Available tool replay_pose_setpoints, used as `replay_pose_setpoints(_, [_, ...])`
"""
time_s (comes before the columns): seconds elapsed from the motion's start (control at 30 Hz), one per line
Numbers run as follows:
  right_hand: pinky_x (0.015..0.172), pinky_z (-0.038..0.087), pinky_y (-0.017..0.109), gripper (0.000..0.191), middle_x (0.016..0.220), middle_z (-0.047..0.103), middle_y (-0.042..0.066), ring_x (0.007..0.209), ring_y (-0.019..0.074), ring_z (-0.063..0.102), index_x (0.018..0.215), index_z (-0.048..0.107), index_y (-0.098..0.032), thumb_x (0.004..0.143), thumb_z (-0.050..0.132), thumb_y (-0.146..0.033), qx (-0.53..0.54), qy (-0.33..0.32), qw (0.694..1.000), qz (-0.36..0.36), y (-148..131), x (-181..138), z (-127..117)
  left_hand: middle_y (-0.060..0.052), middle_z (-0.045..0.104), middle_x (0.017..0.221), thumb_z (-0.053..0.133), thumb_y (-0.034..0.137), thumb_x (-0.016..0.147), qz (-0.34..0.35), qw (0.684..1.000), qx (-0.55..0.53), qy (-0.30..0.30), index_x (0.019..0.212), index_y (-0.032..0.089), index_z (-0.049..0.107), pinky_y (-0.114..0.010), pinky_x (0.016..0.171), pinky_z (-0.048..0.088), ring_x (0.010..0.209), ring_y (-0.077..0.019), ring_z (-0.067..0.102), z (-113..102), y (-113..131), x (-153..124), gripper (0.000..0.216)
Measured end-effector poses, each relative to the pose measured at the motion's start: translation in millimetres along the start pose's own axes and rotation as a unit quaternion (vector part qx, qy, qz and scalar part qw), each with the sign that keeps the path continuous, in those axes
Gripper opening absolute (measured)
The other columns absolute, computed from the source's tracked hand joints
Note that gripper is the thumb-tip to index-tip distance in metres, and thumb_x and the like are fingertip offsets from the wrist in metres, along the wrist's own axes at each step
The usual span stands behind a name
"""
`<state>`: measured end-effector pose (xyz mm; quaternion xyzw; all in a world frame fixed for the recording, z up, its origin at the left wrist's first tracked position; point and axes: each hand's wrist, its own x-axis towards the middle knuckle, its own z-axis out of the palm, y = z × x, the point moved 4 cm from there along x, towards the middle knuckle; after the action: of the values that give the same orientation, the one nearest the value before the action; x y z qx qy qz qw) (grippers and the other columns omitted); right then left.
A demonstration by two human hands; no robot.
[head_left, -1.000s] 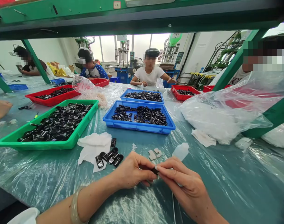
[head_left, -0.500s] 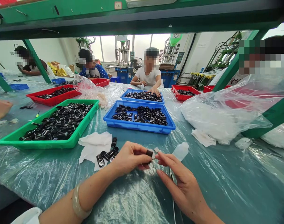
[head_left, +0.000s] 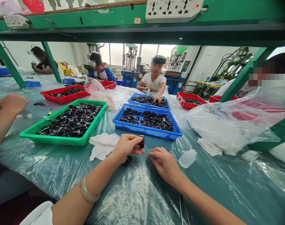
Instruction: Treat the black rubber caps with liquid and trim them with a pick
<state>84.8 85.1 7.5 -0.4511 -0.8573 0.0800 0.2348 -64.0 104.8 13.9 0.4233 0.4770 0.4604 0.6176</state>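
In the head view my left hand pinches a small glossy black part, holding it upright between thumb and fingertips. It looks like a clip or buckle, but its exact kind cannot be made out. My right hand is just to the right, apart from the part, its fingers bent and drawn together; anything between the fingertips is too small to see. A few more black parts are partly hidden behind my left wrist, beside a crumpled white cloth. A translucent plastic bottle lies right of my right hand.
Ahead are a blue tray and, left, a green tray, both holding many black parts. A plastic bag bulges at right. A co-worker's arm enters at left. A green shelf beam crosses above.
The view has shifted, showing more of the shelf. My right hand has drawn away from the black part. My left hand has turned it upright, its shiny face showing.
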Motion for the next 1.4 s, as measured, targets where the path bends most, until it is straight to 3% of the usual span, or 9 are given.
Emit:
replay_pose_setpoints(0.23, [0.064,0.036,0.028,0.019,0.081,0.061,0.004,0.081,0.0189,0.054,0.082,0.062,-0.02,0.08,0.048,-0.007,-0.091,-0.053,0.994,0.009,7,32,21,-0.007,0.068,0.067,0.07,0.039,0.061,-0.001,1.0,-0.016,0.008,0.069,0.01,0.065,-0.018,0.045,0.046,0.05,-0.0123,0.062,-7,-1,5,0.031])
replay_pose_setpoints(0.53, [0.066,0.036,0.033,0.019,0.077,0.059,0.009,0.077,0.023,0.054,0.071,0.053,-0.017,0.082,0.041,-0.007,-0.129,-0.045,0.991,-0.008,5,25,20,-0.008,0.067,0.067,0.071,0.044,0.058,-0.027,0.998,-0.013,-0.05,0.07,0.009,0.065,-0.018,0.046,0.045,0.051,-0.0127,0.062,5,-6,0,0.038])
replay_pose_setpoints(0.77, [0.057,0.044,0.024,0.019,0.069,0.06,0.002,0.062,0.014,0.056,0.076,0.052,-0.017,0.088,0.038,-0.02,-0.015,0.023,0.999,0.032,8,-21,-22,-0.008,0.067,0.069,0.07,0.044,0.059,-0.048,0.991,-0.002,-0.128,0.07,0.009,0.066,-0.019,0.046,0.044,0.055,-0.0144,0.063,24,-16,-11,0.038])
replay_pose_setpoints(0.87, [0.053,0.045,0.023,0.021,0.068,0.062,0.001,0.06,0.0135,0.057,0.078,0.057,-0.018,0.087,0.042,-0.029,0.086,0.048,0.992,0.077,13,-35,-34,-0.009,0.067,0.07,0.07,0.042,0.06,-0.065,0.984,0.007,-0.167,0.073,0.008,0.067,-0.019,0.047,0.045,0.055,-0.0142,0.063,34,-22,-16,0.036])
replay_pose_setpoints(0.97, [0.056,0.047,0.025,0.018,0.07,0.065,0.002,0.063,0.0153,0.059,0.078,0.062,-0.017,0.083,0.05,-0.03,0.218,0.068,0.966,0.123,19,-42,-37,-0.009,0.067,0.072,0.069,0.039,0.063,-0.075,0.977,0.018,-0.196,0.075,0.009,0.067,-0.019,0.048,0.045,0.057,-0.0141,0.063,40,-28,-19,0.032])
replay_pose_setpoints(1.07, [0.059,0.049,0.026,0.015,0.072,0.066,0.003,0.066,0.0162,0.06,0.077,0.064,-0.017,0.078,0.055,-0.029,0.283,0.086,0.944,0.149,20,-43,-38,-0.01,0.068,0.075,0.067,0.036,0.066,-0.079,0.972,0.023,-0.222,0.076,0.009,0.068,-0.019,0.048,0.046,0.059,-0.0144,0.064,44,-32,-20,0.028])
replay_pose_setpoints(1.23, [0.057,0.049,0.026,0.013,0.067,0.065,0.003,0.063,0.0156,0.059,0.07,0.065,-0.017,0.072,0.062,-0.029,0.347,0.116,0.912,0.187,20,-45,-42,-0.011,0.068,0.079,0.066,0.034,0.068,-0.094,0.961,0.026,-0.257,0.078,0.009,0.069,-0.019,0.049,0.047,0.062,-0.0148,0.065,49,-34,-25,0.027])
replay_pose_setpoints(1.4, [0.058,0.048,0.025,0.01,0.066,0.064,0.002,0.062,0.0148,0.058,0.068,0.066,-0.017,0.072,0.062,-0.026,0.369,0.117,0.904,0.179,16,-48,-45,-0.012,0.069,0.08,0.064,0.033,0.07,-0.112,0.957,0.032,-0.267,0.079,0.009,0.068,-0.018,0.05,0.048,0.063,-0.0154,0.066,52,-36,-28,0.025])
